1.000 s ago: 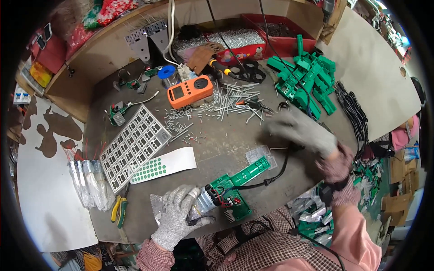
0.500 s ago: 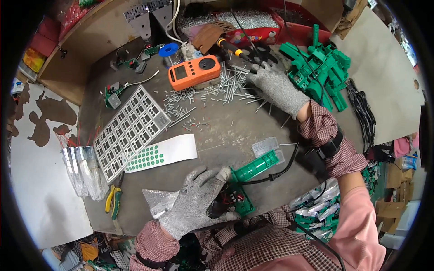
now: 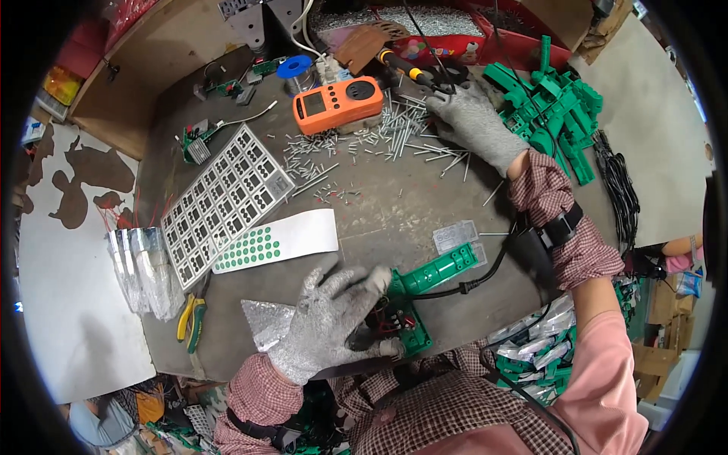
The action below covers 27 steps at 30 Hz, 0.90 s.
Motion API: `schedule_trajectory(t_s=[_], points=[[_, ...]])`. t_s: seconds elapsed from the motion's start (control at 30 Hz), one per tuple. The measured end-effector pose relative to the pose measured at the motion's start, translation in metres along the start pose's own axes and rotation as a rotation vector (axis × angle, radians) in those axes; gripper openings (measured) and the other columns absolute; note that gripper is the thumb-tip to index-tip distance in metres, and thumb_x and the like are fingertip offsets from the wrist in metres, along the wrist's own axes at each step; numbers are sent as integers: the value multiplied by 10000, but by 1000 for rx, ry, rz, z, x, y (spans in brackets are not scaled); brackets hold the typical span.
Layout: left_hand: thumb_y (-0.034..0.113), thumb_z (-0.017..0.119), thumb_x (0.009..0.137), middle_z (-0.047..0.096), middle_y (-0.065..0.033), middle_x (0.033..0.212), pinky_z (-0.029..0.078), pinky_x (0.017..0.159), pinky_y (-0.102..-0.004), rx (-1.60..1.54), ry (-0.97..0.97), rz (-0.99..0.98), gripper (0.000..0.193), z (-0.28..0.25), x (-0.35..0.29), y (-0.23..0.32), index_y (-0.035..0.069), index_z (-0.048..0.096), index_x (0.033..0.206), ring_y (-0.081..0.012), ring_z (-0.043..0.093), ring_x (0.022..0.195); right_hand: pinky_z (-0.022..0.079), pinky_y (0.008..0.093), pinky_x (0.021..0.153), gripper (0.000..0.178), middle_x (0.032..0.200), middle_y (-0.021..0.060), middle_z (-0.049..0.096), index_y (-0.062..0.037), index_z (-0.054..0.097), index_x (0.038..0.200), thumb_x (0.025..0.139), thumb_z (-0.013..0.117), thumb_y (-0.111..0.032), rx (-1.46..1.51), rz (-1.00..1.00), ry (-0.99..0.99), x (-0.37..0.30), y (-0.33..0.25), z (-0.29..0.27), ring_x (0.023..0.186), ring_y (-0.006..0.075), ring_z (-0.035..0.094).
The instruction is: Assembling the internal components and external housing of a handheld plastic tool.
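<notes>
Wearing a grey knitted glove, my left hand point(image 3: 330, 322) grips an opened green plastic housing point(image 3: 415, 338) at the table's near edge, thumb and fingers around its left side. Red wires and a dark part show inside it. Just beyond sits a green handle-shaped piece point(image 3: 436, 273), with a black power cord point(image 3: 474, 285) beside it. At the far side, my gloved right hand point(image 3: 474, 121) bends its fingers down at the edge of a pile of long screws point(image 3: 402, 129). Its fingertips are near a tool with a black and yellow handle point(image 3: 406, 68); what they pinch is hidden.
An orange meter point(image 3: 337, 105) stands beyond the small screws. Left lie a grey label sheet point(image 3: 227, 205), a white strip with green dots point(image 3: 292, 243), pliers point(image 3: 191, 322) and foil packets point(image 3: 148, 273). Green housings point(image 3: 546, 114) and black cords point(image 3: 618, 182) fill the right.
The whole view has shifted slightly, with things appearing higher and further right. The left hand's fingers look a little more spread around the housing. My right hand stays at the screws.
</notes>
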<state>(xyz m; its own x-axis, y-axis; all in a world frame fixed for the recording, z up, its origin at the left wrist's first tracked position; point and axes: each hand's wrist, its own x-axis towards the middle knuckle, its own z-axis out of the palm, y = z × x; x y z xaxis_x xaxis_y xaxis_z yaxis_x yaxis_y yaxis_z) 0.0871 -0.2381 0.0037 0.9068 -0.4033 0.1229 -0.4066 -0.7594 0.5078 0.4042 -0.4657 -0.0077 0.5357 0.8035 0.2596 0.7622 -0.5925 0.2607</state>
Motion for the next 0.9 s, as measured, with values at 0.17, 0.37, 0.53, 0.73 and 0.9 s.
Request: schedule_trajectory(t_s=[0.17, 0.37, 0.53, 0.73, 0.9], points=[[664, 731, 807, 718, -119, 1214, 353, 1151, -531, 31, 157, 106, 988, 4, -12, -8, 21, 462, 1508, -310, 607, 1219, 494, 445, 913, 218, 994, 161, 671, -39, 625, 1069, 867, 699, -73, 513, 8, 378, -29, -23, -47, 976, 357, 650], [673, 696, 825, 703, -146, 1240, 311, 1180, -549, -53, 144, 98, 995, 8, -5, -4, 28, 436, 1537, -313, 604, 1224, 556, 363, 579, 198, 830, 22, 621, -180, 663, 1038, 851, 718, -214, 701, -311, -214, -112, -77, -119, 709, 235, 682], [641, 688, 858, 709, -145, 1186, 258, 1204, -552, -130, 70, 87, 962, 6, 0, -4, 32, 415, 1551, -315, 596, 1228, 551, 358, 620, 195, 846, 42, 589, -172, 652, 1078, 887, 674, -211, 677, -383, -220, -123, -108, -110, 723, 239, 662], [661, 784, 767, 675, -93, 1141, 199, 1225, -575, -113, 16, 106, 1104, 10, -8, -9, 109, 326, 1607, -311, 588, 1187, 554, 362, 637, 208, 864, 40, 630, -143, 681, 1075, 873, 702, -185, 897, -330, -233, -126, -95, -112, 757, 244, 677], [736, 814, 671, 687, -92, 1107, 179, 1221, -595, -72, 248, 46, 1228, 15, -9, -7, 88, 330, 1595, -335, 596, 1174, 546, 370, 613, 159, 827, 29, 620, -145, 681, 1031, 878, 701, -185, 790, -173, -157, -121, -108, -117, 727, 240, 670]])
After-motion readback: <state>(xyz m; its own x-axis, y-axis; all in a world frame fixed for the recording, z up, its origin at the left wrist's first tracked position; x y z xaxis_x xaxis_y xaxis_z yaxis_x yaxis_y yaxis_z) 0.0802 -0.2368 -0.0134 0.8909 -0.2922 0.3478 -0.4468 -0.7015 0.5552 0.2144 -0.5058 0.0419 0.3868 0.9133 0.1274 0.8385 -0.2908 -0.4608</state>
